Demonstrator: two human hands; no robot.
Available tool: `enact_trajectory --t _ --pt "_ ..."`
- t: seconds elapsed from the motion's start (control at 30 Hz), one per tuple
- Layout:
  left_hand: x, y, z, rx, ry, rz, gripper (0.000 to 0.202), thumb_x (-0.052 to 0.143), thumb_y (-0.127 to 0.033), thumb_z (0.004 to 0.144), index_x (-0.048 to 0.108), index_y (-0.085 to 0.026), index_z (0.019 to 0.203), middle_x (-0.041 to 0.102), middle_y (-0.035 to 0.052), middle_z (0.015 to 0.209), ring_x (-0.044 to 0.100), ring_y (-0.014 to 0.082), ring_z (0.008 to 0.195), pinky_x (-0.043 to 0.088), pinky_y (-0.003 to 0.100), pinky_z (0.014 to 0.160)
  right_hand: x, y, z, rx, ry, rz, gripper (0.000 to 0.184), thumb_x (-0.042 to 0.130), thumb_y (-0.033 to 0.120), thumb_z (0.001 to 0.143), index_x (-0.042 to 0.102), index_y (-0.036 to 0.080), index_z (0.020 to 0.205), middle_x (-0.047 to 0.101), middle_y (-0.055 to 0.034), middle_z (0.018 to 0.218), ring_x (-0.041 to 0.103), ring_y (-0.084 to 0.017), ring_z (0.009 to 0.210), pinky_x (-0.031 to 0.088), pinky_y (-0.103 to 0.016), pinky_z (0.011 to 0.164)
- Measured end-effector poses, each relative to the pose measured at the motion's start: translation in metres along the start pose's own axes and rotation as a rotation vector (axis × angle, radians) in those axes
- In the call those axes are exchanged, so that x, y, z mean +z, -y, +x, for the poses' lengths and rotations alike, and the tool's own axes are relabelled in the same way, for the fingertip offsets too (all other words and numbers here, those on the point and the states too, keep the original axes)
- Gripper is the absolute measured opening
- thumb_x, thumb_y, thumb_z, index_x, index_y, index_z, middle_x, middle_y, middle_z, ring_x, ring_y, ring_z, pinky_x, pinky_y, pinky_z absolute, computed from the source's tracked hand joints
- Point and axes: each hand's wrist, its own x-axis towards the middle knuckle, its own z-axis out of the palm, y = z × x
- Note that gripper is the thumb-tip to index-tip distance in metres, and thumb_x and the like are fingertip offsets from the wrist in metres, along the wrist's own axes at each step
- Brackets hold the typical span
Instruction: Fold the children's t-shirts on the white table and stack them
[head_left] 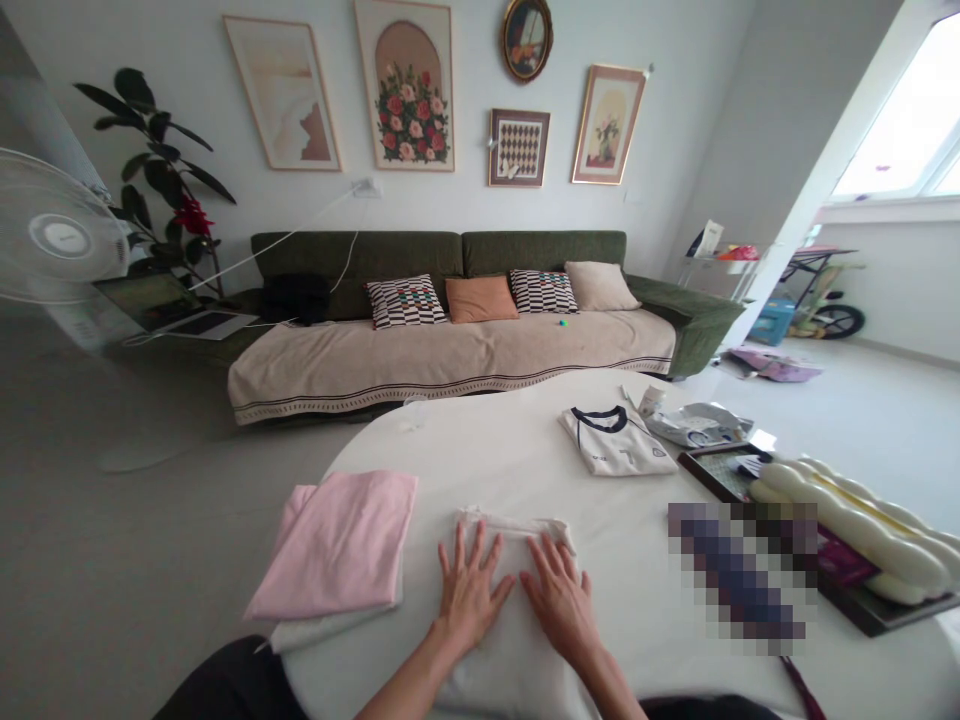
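Left hand (472,592) and right hand (559,592) flat, fingers spread, clamping nothing; white folded cloth (517,645) directly beneath both. Pink folded cloth (337,548) beside left hand. Light, even outward pressure should settle rumpled edge at fingertips.

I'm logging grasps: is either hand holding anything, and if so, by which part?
Nothing is held: the left hand and right hand lie spread flat on the white cloth.
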Motion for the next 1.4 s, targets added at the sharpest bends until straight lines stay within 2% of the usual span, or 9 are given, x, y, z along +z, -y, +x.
enact_trajectory --t 0.13,0.3,0.53,0.7,0.87,1.07,1.13,1.2,1.4 --pt "-0.008 0.013 0.023 -0.136 0.053 0.071 0.053 0.025 -0.049 0.087 0.021 -0.032 0.137 0.017 0.0002 0.146 0.009 0.0311 0.132 0.012 0.063 0.098 -0.008 -0.010 0.024 0.046 0.010 0.016 0.052 0.018 0.037 0.089 0.024 0.018 0.137 0.016 -0.0044 0.145 0.006 -0.019 0.133 0.024 -0.040 0.101" --pt "-0.011 0.019 0.044 -0.231 0.065 0.032 0.046 0.026 -0.035 0.089 0.034 -0.028 0.133 0.030 0.0029 0.141 0.021 0.0295 0.128 0.023 0.056 0.097 -0.004 -0.015 0.041 0.101 0.042 0.008 0.053 0.023 0.035 0.089 0.021 0.015 0.138 0.012 -0.0074 0.146 0.007 -0.022 0.133 0.021 -0.045 0.101" --pt "-0.030 0.026 0.063 -0.210 0.123 -0.128 0.043 0.045 -0.019 0.080 0.045 -0.017 0.124 0.054 0.0088 0.116 0.045 0.0196 0.109 0.033 0.029 0.092 -0.032 -0.033 0.055 0.058 0.083 0.056 0.046 0.033 0.007 0.077 0.045 0.010 0.122 0.050 -0.0156 0.122 0.043 -0.018 0.114 0.034 -0.027 0.087" --pt "-0.048 0.032 0.054 -0.136 0.194 -0.277 0.020 0.053 -0.017 0.072 0.063 -0.014 0.089 0.064 0.0036 0.087 0.057 0.0166 0.085 0.041 0.023 0.073 -0.055 -0.036 0.039 -0.035 0.099 0.122 0.031 0.046 0.007 0.067 0.059 0.011 0.095 0.063 -0.0104 0.094 0.056 -0.017 0.090 0.038 -0.022 0.074" --pt "-0.104 0.041 0.063 -0.014 0.165 -0.436 0.022 0.059 -0.016 0.065 0.061 -0.014 0.087 0.063 -0.0018 0.077 0.056 0.0123 0.072 0.040 0.018 0.062 -0.114 -0.028 0.038 -0.160 0.036 0.228 0.019 0.049 0.009 0.063 0.060 0.015 0.077 0.063 -0.0024 0.074 0.057 -0.015 0.074 0.037 -0.020 0.064" --pt "-0.194 0.031 0.065 0.158 -0.020 -0.590 0.039 0.057 -0.027 0.074 0.052 -0.016 0.110 0.063 -0.0028 0.080 0.055 0.0098 0.070 0.040 0.018 0.065 -0.194 -0.016 0.031 -0.261 -0.240 0.343 0.039 0.042 0.015 0.071 0.048 0.018 0.109 0.059 -0.0031 0.092 0.054 -0.015 0.080 0.039 -0.024 0.072" --pt "-0.199 0.025 0.049 0.232 -0.074 -0.596 0.034 0.056 -0.025 0.074 0.055 -0.017 0.108 0.064 -0.0014 0.084 0.057 0.0117 0.076 0.040 0.019 0.070 -0.189 -0.016 0.016 -0.296 -0.327 0.368 0.046 0.041 0.012 0.068 0.046 0.019 0.113 0.057 -0.0047 0.099 0.053 -0.016 0.084 0.039 -0.026 0.077" --pt "-0.183 0.021 0.025 0.258 -0.069 -0.528 0.028 0.053 -0.018 0.075 0.059 -0.019 0.102 0.065 0.0002 0.095 0.057 0.0140 0.088 0.040 0.021 0.079 -0.163 -0.018 -0.005 -0.302 -0.345 0.343 0.046 0.039 0.007 0.065 0.050 0.019 0.108 0.055 -0.0061 0.103 0.052 -0.017 0.090 0.039 -0.026 0.080" --pt "-0.098 0.034 -0.055 0.338 0.335 -0.230 0.031 0.053 -0.015 0.073 0.061 -0.027 0.099 0.064 -0.0018 0.105 0.056 0.0166 0.100 0.036 0.026 0.090 -0.058 -0.046 -0.072 -0.358 0.062 0.276 0.037 0.046 0.012 0.068 0.055 0.022 0.103 0.058 -0.0044 0.102 0.051 -0.017 0.100 0.040 -0.026 0.086"
